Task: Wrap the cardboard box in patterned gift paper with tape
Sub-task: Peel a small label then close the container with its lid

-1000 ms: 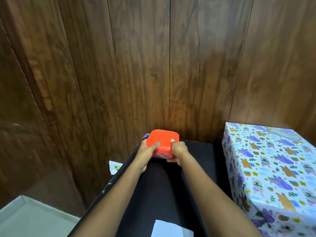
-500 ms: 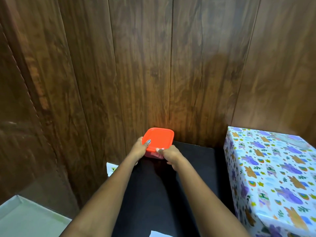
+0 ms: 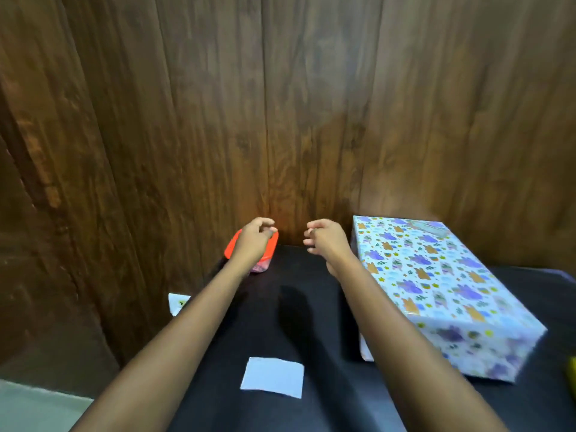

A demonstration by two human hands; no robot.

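Observation:
The box wrapped in patterned gift paper lies on the black table at the right. A small container with an orange lid stands at the table's far left corner against the wooden wall. My left hand hovers over that container with loosely curled fingers and holds nothing. My right hand hangs in the air between the container and the wrapped box, fingers loosely curled, also holding nothing.
A white square of paper lies on the table near me. A small white scrap shows beside the table's left edge. Dark wood panelling closes off the back. Something yellow peeks in at the right edge.
Both hands have let go of the orange-lidded container, which now rests at the far left corner. My right hand has drawn away to the right; the view has shifted right.

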